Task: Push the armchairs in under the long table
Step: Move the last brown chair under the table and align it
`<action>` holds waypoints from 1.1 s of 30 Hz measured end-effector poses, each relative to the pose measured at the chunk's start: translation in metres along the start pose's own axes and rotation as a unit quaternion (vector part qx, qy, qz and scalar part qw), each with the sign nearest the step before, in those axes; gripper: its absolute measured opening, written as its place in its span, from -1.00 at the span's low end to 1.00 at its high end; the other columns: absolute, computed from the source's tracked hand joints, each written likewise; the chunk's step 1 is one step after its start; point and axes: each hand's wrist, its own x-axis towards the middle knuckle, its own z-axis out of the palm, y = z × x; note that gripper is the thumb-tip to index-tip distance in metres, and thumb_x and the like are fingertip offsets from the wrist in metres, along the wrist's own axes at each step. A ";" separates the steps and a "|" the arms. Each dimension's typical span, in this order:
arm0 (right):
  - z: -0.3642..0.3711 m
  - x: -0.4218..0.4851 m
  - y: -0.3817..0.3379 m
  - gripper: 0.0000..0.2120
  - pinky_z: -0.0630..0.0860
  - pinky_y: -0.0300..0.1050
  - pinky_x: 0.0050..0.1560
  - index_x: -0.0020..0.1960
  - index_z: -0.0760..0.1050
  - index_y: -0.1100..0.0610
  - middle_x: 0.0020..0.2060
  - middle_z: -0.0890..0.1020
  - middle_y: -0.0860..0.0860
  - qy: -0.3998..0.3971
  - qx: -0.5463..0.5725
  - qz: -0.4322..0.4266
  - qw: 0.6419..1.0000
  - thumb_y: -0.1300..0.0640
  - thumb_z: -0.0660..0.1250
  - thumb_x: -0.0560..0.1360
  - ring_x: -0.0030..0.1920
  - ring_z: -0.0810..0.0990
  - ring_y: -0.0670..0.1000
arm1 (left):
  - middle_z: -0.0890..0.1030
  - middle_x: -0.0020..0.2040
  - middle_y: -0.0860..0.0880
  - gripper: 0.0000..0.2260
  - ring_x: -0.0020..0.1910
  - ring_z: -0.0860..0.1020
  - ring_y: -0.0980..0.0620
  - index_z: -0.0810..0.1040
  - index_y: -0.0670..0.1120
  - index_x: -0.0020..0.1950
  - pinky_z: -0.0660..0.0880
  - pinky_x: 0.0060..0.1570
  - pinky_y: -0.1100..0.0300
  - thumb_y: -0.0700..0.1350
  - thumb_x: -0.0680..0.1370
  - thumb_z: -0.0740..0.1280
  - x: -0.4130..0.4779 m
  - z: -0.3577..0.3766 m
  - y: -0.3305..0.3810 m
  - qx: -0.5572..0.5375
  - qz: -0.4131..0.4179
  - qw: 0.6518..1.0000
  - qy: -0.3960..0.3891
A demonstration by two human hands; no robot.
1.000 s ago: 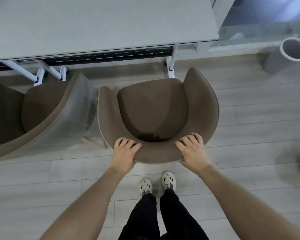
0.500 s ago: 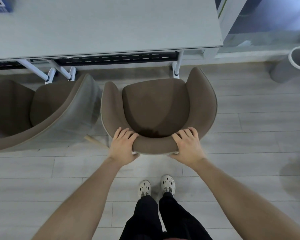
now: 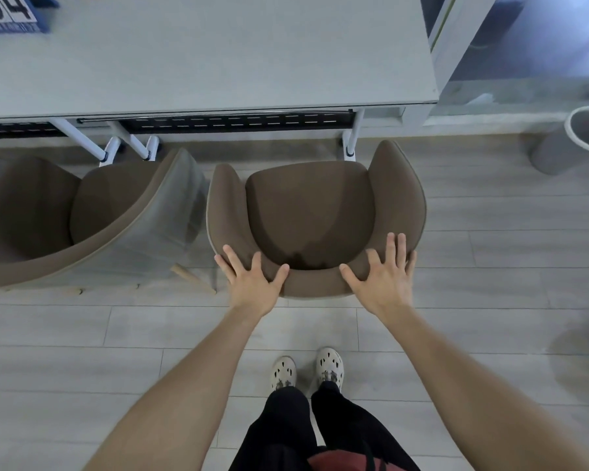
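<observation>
A brown armchair (image 3: 310, 212) stands in front of me, its seat facing the long grey table (image 3: 201, 56), its front edge just short of the table's edge. My left hand (image 3: 252, 280) and my right hand (image 3: 385, 277) hover at the top of its curved backrest with fingers spread apart, gripping nothing. A second brown armchair (image 3: 58, 212) stands to the left, turned at an angle, also outside the table.
White table legs (image 3: 352, 137) with feet stand just ahead of both chairs. A grey cylindrical bin (image 3: 572, 141) sits on the floor at the right. A blue printed sheet (image 3: 11, 11) lies on the table's far left. My feet are behind the chair.
Both hands were closed over the backrest before; now their fingers are spread and lifted off it. The armchair has slid forward toward the table.
</observation>
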 end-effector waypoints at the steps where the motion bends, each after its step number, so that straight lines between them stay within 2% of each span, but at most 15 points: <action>1: 0.003 0.000 0.001 -0.08 -0.17 0.39 0.71 0.50 0.52 0.06 0.74 0.12 0.23 0.004 0.000 -0.006 1.000 -0.60 -0.05 0.54 0.75 -0.24 0.25 | -0.40 0.72 -0.20 -0.10 0.66 -0.45 -0.36 0.27 0.12 0.67 0.05 0.66 -0.39 0.64 0.49 0.05 0.000 0.002 0.000 -0.003 0.001 1.000 0.006; 4: 0.010 0.002 0.003 -0.18 -0.14 0.44 0.69 0.39 0.58 0.09 0.64 0.34 0.23 0.020 0.000 -0.026 0.999 -0.54 0.01 0.58 0.74 -0.16 0.32 | -0.37 0.72 -0.24 -0.17 0.66 -0.45 -0.39 0.42 0.08 0.53 -0.01 0.67 -0.39 0.62 0.49 0.11 0.001 0.010 0.003 -0.010 0.007 0.999 0.032; 7: 0.015 0.007 0.004 -0.28 -0.16 0.48 0.67 0.29 0.63 0.06 0.57 0.42 0.23 0.032 -0.002 -0.029 0.999 -0.48 0.06 0.59 0.74 -0.12 0.33 | -0.32 0.72 -0.31 -0.25 0.65 -0.43 -0.43 0.49 0.04 0.47 -0.08 0.66 -0.41 0.55 0.53 0.12 0.005 0.017 0.000 0.003 0.019 0.998 0.064; 13: 0.019 0.012 0.000 -0.33 -0.17 0.49 0.67 0.24 0.67 0.03 0.53 0.47 0.19 0.041 0.001 -0.027 0.999 -0.46 0.08 0.60 0.74 -0.08 0.31 | -0.32 0.72 -0.29 -0.32 0.64 -0.43 -0.44 0.55 0.09 0.43 -0.10 0.65 -0.42 0.51 0.55 0.10 0.016 0.016 -0.005 0.018 0.035 0.997 0.071; 17: 0.023 0.013 -0.009 -0.31 -0.16 0.49 0.67 0.29 0.64 0.06 0.51 0.48 0.18 0.041 0.001 -0.019 0.999 -0.46 0.08 0.60 0.73 -0.05 0.31 | -0.30 0.73 -0.29 -0.33 0.64 -0.44 -0.44 0.55 0.09 0.38 -0.01 0.64 -0.43 0.53 0.53 0.10 0.027 0.011 -0.015 0.015 0.043 0.997 0.064; 19: 0.023 0.013 -0.013 -0.29 -0.16 0.48 0.67 0.32 0.63 0.08 0.50 0.48 0.17 0.037 -0.004 -0.015 0.999 -0.46 0.07 0.60 0.73 -0.04 0.30 | -0.31 0.73 -0.26 -0.30 0.65 -0.45 -0.42 0.51 0.11 0.41 0.04 0.64 -0.43 0.55 0.52 0.09 0.031 0.006 -0.017 0.020 0.034 0.998 0.043; 22: 0.021 0.014 -0.010 -0.25 -0.17 0.43 0.69 0.37 0.60 0.05 0.56 0.43 0.15 0.023 -0.006 -0.011 1.000 -0.49 0.02 0.61 0.75 -0.08 0.25 | -0.35 0.73 -0.21 -0.28 0.65 -0.45 -0.40 0.42 0.13 0.53 -0.05 0.68 -0.38 0.56 0.55 0.07 0.032 -0.002 -0.015 0.025 0.025 0.999 0.012; 25: 0.015 0.013 -0.009 -0.13 -0.08 0.36 0.72 0.59 0.37 0.13 0.71 0.16 0.26 0.054 0.033 0.038 0.997 -0.52 0.11 0.57 0.76 -0.13 0.24 | -0.42 0.72 -0.13 -0.30 0.69 -0.36 -0.38 0.24 0.20 0.66 0.04 0.67 -0.36 0.50 0.60 0.15 0.030 -0.010 -0.021 -0.039 0.004 0.999 0.024; 27: 0.010 0.012 -0.009 0.06 0.08 0.40 0.68 0.72 0.05 0.21 0.73 0.03 0.29 0.069 0.086 0.110 0.988 -0.48 0.26 0.53 0.75 -0.08 0.28 | -0.37 0.73 -0.17 -0.19 0.71 -0.04 -0.45 0.03 0.23 0.73 0.23 0.61 -0.35 0.47 0.58 0.24 0.030 -0.016 -0.025 -0.111 -0.058 0.992 0.025; 28: 0.010 0.015 -0.007 0.14 0.17 0.40 0.65 0.74 -0.09 0.21 0.74 0.00 0.28 0.056 0.128 0.151 0.979 -0.45 0.33 0.52 0.74 0.00 0.32 | -0.25 0.74 -0.21 -0.13 0.64 0.19 -0.47 -0.08 0.26 0.74 0.37 0.54 -0.33 0.45 0.57 0.29 0.031 -0.019 -0.025 -0.154 -0.093 0.984 0.007; 29: 0.009 0.021 -0.005 0.18 0.28 0.37 0.61 0.75 -0.20 0.20 0.73 0.04 0.29 0.028 0.179 0.192 0.964 -0.42 0.38 0.52 0.70 0.15 0.35 | -0.06 0.73 -0.24 -0.10 0.50 0.38 -0.44 -0.16 0.30 0.73 0.54 0.40 -0.32 0.41 0.58 0.34 0.033 -0.022 -0.022 -0.203 -0.121 0.972 -0.014; 30: 0.006 0.027 -0.004 0.21 0.41 0.32 0.53 0.74 -0.29 0.18 0.69 0.17 0.30 -0.004 0.226 0.234 0.946 -0.40 0.39 0.53 0.60 0.36 0.38 | 0.13 0.67 -0.25 -0.08 0.35 0.48 -0.39 -0.21 0.35 0.71 0.67 0.19 -0.30 0.34 0.59 0.40 0.034 -0.025 -0.018 -0.256 -0.138 0.956 -0.031; 31: 0.003 0.032 -0.004 0.21 0.55 0.27 0.39 0.73 -0.37 0.15 0.56 0.40 0.30 -0.030 0.264 0.268 0.926 -0.38 0.37 0.54 0.40 0.59 0.37 | 0.24 0.60 -0.24 -0.05 0.26 0.50 -0.35 -0.25 0.39 0.69 0.73 -0.02 -0.28 0.26 0.60 0.44 0.036 -0.028 -0.013 -0.299 -0.150 0.942 -0.038; 32: -0.001 0.034 -0.005 0.19 0.67 0.20 0.20 0.71 -0.44 0.11 0.34 0.60 0.24 -0.050 0.297 0.291 0.908 -0.36 0.34 0.55 0.11 0.75 0.33 | 0.28 0.57 -0.24 -0.02 0.20 0.51 -0.33 -0.27 0.42 0.67 0.75 -0.17 -0.24 0.19 0.60 0.48 0.037 -0.032 -0.009 -0.325 -0.159 0.931 -0.038; 33: -0.004 0.035 -0.006 0.16 0.72 0.09 -0.01 0.70 -0.49 0.07 0.14 0.66 0.15 -0.064 0.322 0.301 0.895 -0.31 0.32 0.57 -0.16 0.80 0.26 | 0.29 0.56 -0.25 0.01 0.13 0.53 -0.30 -0.29 0.42 0.67 0.75 -0.25 -0.18 0.14 0.60 0.49 0.038 -0.035 -0.005 -0.327 -0.165 0.930 -0.036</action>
